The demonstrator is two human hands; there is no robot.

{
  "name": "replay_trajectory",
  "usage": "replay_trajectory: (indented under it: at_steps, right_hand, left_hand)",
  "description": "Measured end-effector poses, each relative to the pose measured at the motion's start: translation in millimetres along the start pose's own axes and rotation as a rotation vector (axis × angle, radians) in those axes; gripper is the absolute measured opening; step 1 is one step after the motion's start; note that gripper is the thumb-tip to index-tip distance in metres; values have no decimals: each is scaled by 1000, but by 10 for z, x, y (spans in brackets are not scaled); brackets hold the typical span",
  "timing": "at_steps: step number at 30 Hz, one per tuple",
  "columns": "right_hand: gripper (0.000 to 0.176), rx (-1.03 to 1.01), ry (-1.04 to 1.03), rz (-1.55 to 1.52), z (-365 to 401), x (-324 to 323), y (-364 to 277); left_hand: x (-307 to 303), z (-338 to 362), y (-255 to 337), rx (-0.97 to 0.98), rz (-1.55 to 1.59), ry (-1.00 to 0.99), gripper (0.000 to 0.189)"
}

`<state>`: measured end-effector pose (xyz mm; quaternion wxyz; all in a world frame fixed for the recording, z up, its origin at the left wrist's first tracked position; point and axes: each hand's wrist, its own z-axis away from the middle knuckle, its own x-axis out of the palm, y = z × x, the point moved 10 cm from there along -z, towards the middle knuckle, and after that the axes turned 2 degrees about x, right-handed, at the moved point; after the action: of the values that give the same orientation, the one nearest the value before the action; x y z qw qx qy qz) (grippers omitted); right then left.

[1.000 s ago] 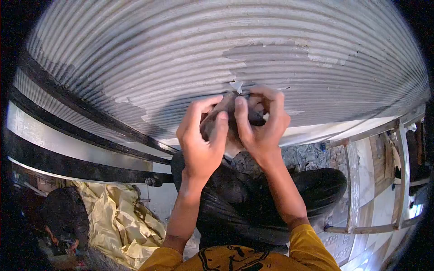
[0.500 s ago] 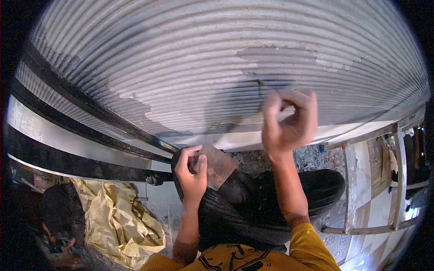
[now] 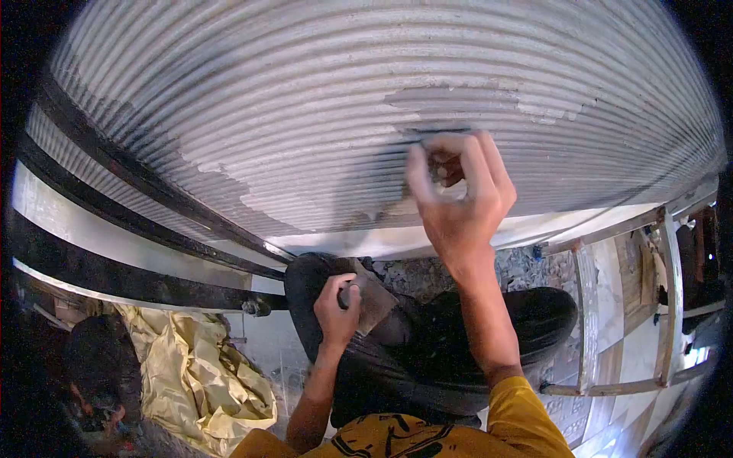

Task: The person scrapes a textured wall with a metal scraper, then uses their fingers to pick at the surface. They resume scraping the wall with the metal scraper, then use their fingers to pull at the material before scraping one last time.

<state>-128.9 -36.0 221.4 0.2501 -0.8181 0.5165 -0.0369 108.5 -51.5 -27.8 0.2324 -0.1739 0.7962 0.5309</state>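
A ribbed grey-white panel [image 3: 305, 99] with peeling patches fills the upper view. Against its lower middle is my right hand [image 3: 466, 183], thumb and fingers curled into a ring; what lies between them is too blurred to name. My left hand [image 3: 338, 309] rests over my lap, its fingers curled around something small and dark that I cannot make out. Beside it a flat brown square piece [image 3: 374, 301] lies on my dark-trousered leg.
Black metal bars [image 3: 153, 278] run along the left. Crumpled yellowish sheeting [image 3: 198, 374] lies at the lower left, near a dark bundle [image 3: 103, 359]. A worn ladder-like frame [image 3: 588, 305] stands at the right over tiled flooring. Grey debris [image 3: 519, 267] lies below the panel.
My right hand has moved left and slightly up along the panel. My left hand has shifted a little right and down, closer over the brown piece.
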Motion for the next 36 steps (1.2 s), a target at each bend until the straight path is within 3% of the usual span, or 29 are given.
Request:
replay_trajectory:
  at_steps: [4,6,9,11,14,17,19,21,22,25,27,29,30,32,33,35,36]
  right_hand:
    - [21,-99,67,-119,68,-310,-39]
    - [20,105,371,-330,274,-762,182]
    - [23,45,143,-251,115,-624,94]
    - [21,140,85,-294,56,-544,129]
    - [11,120,-210,-310,32,-317,153]
    - [10,108,-305,-331,228,-212,218]
    - [17,121,-361,-303,402,-153,266]
    - [27,273,-513,-412,605,-12,294]
    - [36,392,-698,-469,765,75,302]
    - [44,384,-847,-558,867,90,217]
    - [38,410,-832,-570,823,15,249]
    - [31,458,-634,-541,623,-245,366]
    - [23,473,-511,-531,484,-390,417]
    - [29,630,-384,-596,353,-572,618]
    - [31,686,-331,-641,250,-661,687]
    - [35,583,-364,-612,-32,-753,710]
    - [39,480,-403,-580,-147,-787,683]
  left_hand:
    - [39,44,22,86,-56,26,23]
    - [38,31,38,91,-66,12,22]
    - [95,69,46,97,-97,-16,21]
    - [123,38,80,123,-110,-25,21]
    - [85,30,110,97,-67,-1,19]
    - [-64,-48,248,38,60,58,20]
    - [-159,-146,592,92,112,69,23]
    - [-191,-242,814,104,128,58,26]
    - [-256,-311,957,131,213,111,28]
    - [-342,-500,1327,110,364,185,32]
    - [-322,-630,1486,103,468,201,33]
    - [-317,-727,1752,157,445,203,35]
    - [-235,-775,1881,175,461,103,38]
    - [-69,-913,2141,221,440,-113,48]
    - [-43,-981,2239,226,439,-115,48]
    - [128,-1083,2470,258,570,-243,48]
    - [77,-1138,2650,423,489,-193,40]
